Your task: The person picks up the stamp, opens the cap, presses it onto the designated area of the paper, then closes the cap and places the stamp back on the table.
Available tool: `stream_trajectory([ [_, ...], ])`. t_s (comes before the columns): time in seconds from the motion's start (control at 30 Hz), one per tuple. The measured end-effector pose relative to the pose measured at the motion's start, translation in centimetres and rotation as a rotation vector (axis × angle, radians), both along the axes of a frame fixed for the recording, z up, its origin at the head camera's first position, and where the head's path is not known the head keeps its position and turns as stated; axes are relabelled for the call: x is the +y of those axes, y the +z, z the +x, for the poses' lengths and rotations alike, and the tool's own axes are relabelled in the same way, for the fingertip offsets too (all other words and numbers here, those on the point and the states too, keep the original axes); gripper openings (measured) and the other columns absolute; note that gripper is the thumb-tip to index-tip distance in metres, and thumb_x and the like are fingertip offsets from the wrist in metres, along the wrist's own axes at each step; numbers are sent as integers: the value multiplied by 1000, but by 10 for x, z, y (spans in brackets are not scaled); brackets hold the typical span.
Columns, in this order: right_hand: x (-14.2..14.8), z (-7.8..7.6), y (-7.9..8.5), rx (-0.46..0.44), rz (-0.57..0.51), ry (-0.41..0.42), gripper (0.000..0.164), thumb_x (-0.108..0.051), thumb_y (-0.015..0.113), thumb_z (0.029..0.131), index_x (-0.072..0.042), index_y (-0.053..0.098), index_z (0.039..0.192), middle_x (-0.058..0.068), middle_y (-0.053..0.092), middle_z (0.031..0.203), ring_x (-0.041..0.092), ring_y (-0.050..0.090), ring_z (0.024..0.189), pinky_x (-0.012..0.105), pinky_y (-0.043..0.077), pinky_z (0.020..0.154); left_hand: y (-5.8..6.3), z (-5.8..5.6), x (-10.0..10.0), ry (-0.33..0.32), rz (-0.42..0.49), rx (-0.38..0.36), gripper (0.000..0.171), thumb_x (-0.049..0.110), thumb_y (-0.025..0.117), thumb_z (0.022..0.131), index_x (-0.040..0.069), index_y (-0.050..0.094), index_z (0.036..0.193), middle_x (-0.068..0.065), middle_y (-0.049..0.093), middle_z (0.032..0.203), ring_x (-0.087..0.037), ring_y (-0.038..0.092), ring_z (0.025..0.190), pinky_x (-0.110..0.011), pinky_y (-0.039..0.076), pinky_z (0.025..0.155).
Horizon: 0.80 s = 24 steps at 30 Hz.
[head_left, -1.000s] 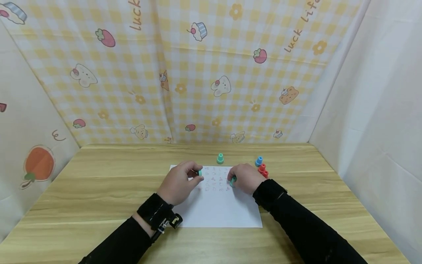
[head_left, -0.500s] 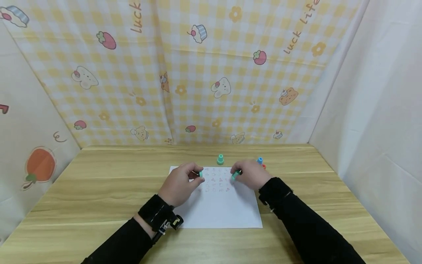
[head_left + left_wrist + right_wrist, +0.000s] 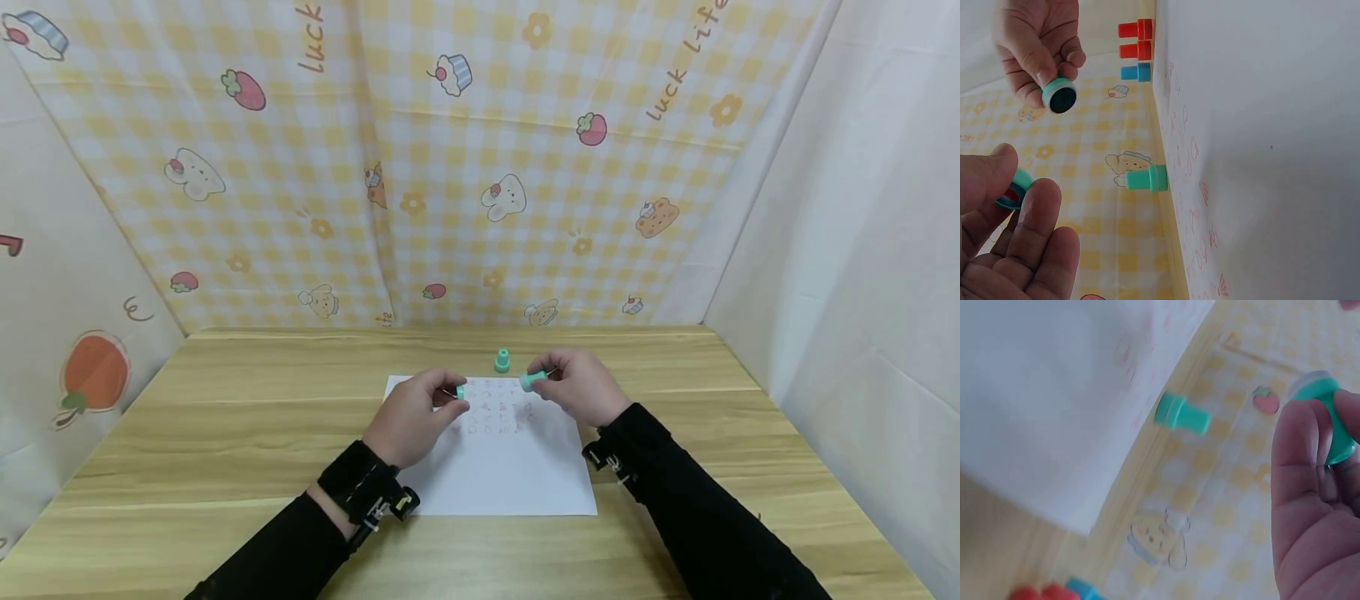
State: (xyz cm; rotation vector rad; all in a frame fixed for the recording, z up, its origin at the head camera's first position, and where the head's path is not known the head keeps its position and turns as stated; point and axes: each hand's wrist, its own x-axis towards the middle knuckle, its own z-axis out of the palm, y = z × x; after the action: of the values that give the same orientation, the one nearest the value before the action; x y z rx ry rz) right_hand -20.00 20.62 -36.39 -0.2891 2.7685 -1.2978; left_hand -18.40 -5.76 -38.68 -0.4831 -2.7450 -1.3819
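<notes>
My left hand (image 3: 411,421) pinches a small round green stamp cap (image 3: 1015,192) between thumb and fingers, over the left back part of the paper. A green toy stamp (image 3: 532,382) is gripped in my right hand (image 3: 588,392), tilted above the paper's back right. Its round dark face, with a pale rim, shows in the left wrist view and points toward the left hand. White paper (image 3: 502,475) lies on the table, with rows of small red stamped prints (image 3: 495,408). Behind its back edge a second green stamp (image 3: 502,362) stands upright, between the two hands.
Red stamps (image 3: 1136,50) and a blue stamp (image 3: 1135,72) stand in a row on the table to the right; the right hand hides them in the head view. A checked yellow cloth (image 3: 450,208) hangs behind the wooden table (image 3: 225,467), with pale cloths at both sides.
My right hand has lifted the green stamp off the paper's right side, moved it back, and tilted its face leftward. My left hand has hardly moved, still pinching the cap.
</notes>
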Motion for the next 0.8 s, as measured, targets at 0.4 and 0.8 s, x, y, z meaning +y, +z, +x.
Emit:
stream_trajectory([
  [0.4, -22, 12, -3, -72, -218, 117, 12, -2, 71, 96, 0, 68, 108, 14, 72, 106, 15, 71, 83, 39, 63, 84, -1, 3, 12, -58, 11, -36, 27, 18, 77, 98, 13, 71, 123, 6, 72, 104, -7, 69, 92, -37, 58, 86],
  [0.8, -33, 21, -1, -73, -230, 142, 13, -5, 71, 96, -2, 67, 108, 15, 73, 101, 17, 70, 83, 28, 58, 76, -1, 6, 17, -88, 20, -45, 23, 18, 76, 98, 15, 70, 120, 7, 73, 97, -7, 67, 86, -31, 56, 76],
])
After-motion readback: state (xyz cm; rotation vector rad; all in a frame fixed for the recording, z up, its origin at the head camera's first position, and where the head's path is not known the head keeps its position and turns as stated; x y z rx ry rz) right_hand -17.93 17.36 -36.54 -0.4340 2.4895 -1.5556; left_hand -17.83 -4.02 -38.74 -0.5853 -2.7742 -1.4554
